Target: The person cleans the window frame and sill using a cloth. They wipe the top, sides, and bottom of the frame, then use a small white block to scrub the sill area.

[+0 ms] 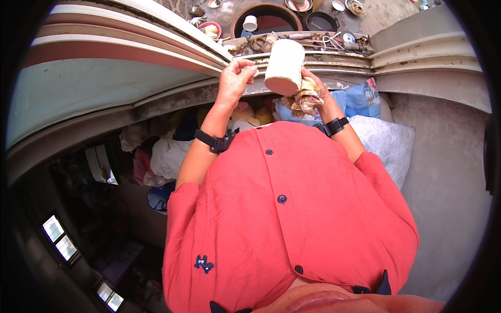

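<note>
A white cylindrical container (pixel 285 64) is tilted in front of me over the window track. My right hand (pixel 316 84) is at its right side, gripping a stained, crumpled cloth (pixel 304 98) that lies against the container's lower right. Most of those fingers are hidden behind the container and cloth. Left of the container and apart from it, my left hand (pixel 238 76) pinches a small pale scrap (pixel 254 71) between thumb and fingertips; what the scrap is made of I cannot tell.
Beyond the window track (pixel 332 64), a ledge holds tools, a white cord (pixel 332 41) and a disc (pixel 347 37). Farther out stand a large brown basin (pixel 236 24) with a white cup (pixel 250 23) and a black pan (pixel 323 21). Pillows (pixel 381 137) lie below the sill.
</note>
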Action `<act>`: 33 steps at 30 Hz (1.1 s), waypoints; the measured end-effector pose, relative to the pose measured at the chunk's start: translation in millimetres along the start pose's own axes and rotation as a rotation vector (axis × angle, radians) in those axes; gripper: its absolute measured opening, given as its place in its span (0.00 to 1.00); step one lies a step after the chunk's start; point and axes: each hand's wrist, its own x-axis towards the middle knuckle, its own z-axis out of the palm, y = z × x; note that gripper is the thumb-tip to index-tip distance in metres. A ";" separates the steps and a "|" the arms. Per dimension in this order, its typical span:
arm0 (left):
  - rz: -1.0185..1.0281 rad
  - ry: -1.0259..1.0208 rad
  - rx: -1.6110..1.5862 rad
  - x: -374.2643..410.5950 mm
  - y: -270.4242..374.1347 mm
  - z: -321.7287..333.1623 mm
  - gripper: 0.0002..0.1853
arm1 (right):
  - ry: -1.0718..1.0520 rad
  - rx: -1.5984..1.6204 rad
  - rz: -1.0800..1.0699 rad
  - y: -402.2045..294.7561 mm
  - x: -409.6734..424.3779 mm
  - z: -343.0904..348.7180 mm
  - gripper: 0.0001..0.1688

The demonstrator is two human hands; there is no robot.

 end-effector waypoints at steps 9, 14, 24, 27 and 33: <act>0.011 -0.138 -0.013 -10.6 21.2 16.9 0.13 | 0.376 -0.084 -0.244 7.6 -11.1 56.3 0.35; -0.058 -0.156 0.032 -9.1 23.3 20.7 0.22 | 0.116 -0.114 -0.078 -2.1 -2.1 13.0 0.31; -0.191 -0.195 -0.241 -16.2 -2.2 9.1 0.31 | 0.252 -1.007 -0.242 -8.4 -5.8 66.7 0.30; -0.110 -0.110 -0.218 -15.9 -2.8 7.1 0.33 | 0.366 -1.158 -0.434 -8.4 -3.1 67.0 0.19; 0.178 0.069 0.159 -17.9 -16.2 3.1 0.39 | 0.366 -1.162 -0.473 1.3 4.5 80.2 0.11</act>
